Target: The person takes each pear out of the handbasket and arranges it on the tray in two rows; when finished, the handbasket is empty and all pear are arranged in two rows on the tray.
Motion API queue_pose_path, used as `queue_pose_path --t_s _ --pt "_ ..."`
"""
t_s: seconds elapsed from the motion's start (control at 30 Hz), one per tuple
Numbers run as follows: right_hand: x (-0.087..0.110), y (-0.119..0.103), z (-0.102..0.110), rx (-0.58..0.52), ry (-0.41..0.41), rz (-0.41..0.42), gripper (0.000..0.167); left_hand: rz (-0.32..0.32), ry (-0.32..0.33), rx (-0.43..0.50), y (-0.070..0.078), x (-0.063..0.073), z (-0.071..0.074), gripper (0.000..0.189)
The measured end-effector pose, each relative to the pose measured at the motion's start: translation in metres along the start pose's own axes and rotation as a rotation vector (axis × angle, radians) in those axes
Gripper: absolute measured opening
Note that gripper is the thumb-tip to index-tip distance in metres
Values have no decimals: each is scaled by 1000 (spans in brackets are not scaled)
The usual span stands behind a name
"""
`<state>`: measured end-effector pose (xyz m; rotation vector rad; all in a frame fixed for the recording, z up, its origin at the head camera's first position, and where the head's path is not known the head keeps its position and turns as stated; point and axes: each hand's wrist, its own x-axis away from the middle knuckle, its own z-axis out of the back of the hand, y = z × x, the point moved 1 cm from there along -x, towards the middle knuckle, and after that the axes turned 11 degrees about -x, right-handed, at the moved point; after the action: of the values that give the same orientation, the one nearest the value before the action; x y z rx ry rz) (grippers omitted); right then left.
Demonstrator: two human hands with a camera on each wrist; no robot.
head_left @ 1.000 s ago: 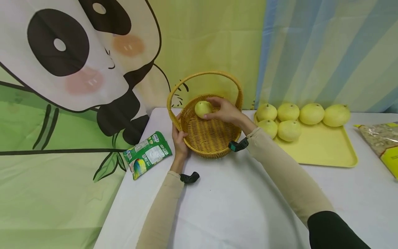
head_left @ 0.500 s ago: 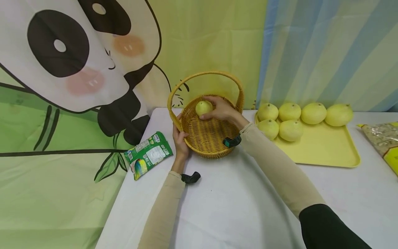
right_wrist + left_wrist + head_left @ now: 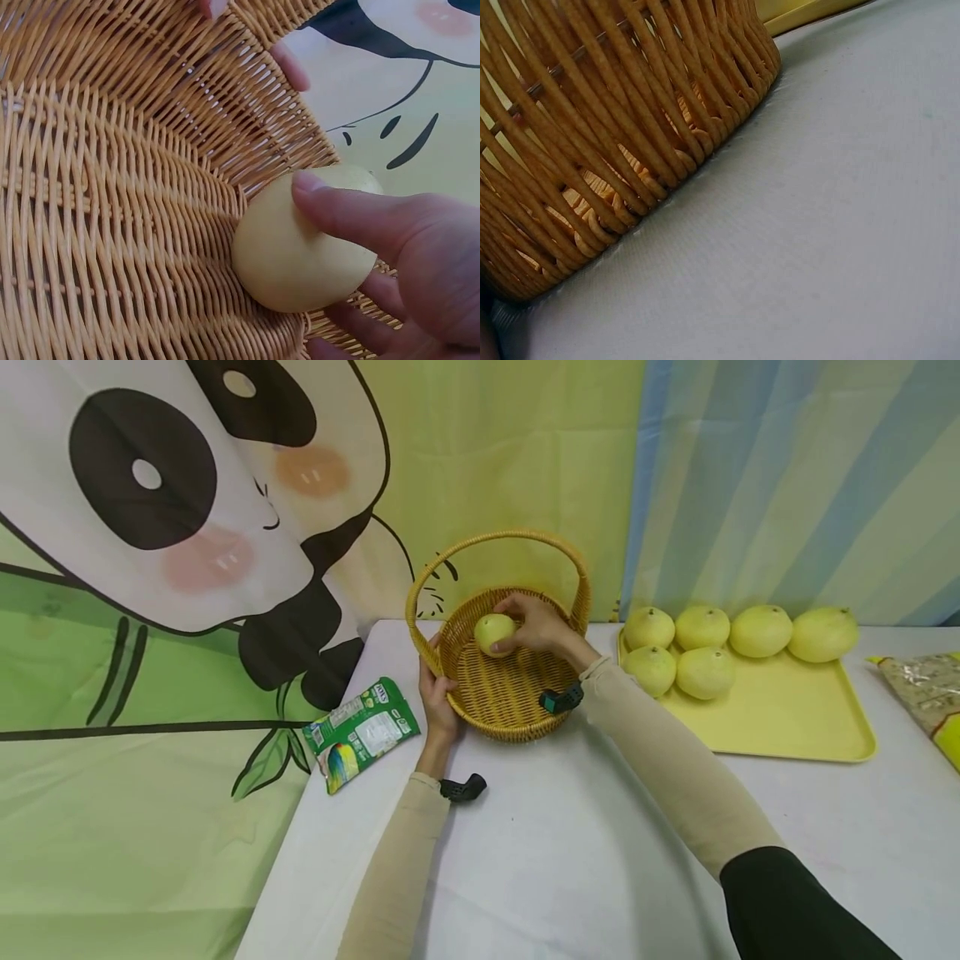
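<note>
In the head view a woven wicker basket (image 3: pixel 517 685) with a tall arched handle stands on the white table. My left hand (image 3: pixel 438 697) grips its left rim, thumb on the near side. My right hand (image 3: pixel 536 625) reaches inside over the basket floor and holds a small pale yellow-green melon (image 3: pixel 493 633) near the back left wall. In the right wrist view the thumb (image 3: pixel 352 214) lies across the melon (image 3: pixel 292 244), and fingers curl beneath it. Slatted basket wall (image 3: pixel 622 112) fills the upper left of the left wrist view.
To the right, a yellow tray (image 3: pixel 795 718) carries several more melons (image 3: pixel 705 672) along its back and left side. A green printed packet (image 3: pixel 362 733) lies left of the basket. At the far right edge lies a clear and yellow bag (image 3: pixel 926 693). A panda-printed curtain (image 3: pixel 517 452) hangs behind.
The right hand has lowered the melon slightly in the basket, shifting it a little rightward. The left hand keeps its hold on the rim.
</note>
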<state>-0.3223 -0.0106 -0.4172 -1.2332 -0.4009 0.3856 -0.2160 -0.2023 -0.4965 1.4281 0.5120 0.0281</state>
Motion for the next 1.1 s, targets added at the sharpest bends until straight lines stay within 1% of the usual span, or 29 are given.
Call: queue_pose_path --t_s 0.07,0.13,0.27,0.33,0.5,0.57,0.67,0.87,0.97,1.1 --pt "0 1 0 -14 -13 -6 67 -2 0 1 0 0 0 86" --pt "0 2 0 -16 -29 0 72 -4 -3 1 1 0 0 86" --pt "1 1 0 20 -61 36 83 -5 -12 10 0 0 0 85" --pt "2 0 1 39 -85 49 86 -4 -14 17 0 0 -1 84" --pt "8 -2 2 54 -162 53 77 -8 -6 13 0 0 0 84" --pt "12 -4 2 40 -182 68 73 -11 -4 4 0 1 0 84" --pt "22 -8 6 11 -188 102 69 -12 -8 -1 0 1 -1 84" --pt "43 -11 15 -65 -191 180 71 8 2 -29 0 1 -2 84" --pt "55 -10 22 -109 -154 199 71 20 5 -48 0 1 -2 85" --pt "71 -11 30 -162 -93 217 70 27 8 -34 1 1 0 85"
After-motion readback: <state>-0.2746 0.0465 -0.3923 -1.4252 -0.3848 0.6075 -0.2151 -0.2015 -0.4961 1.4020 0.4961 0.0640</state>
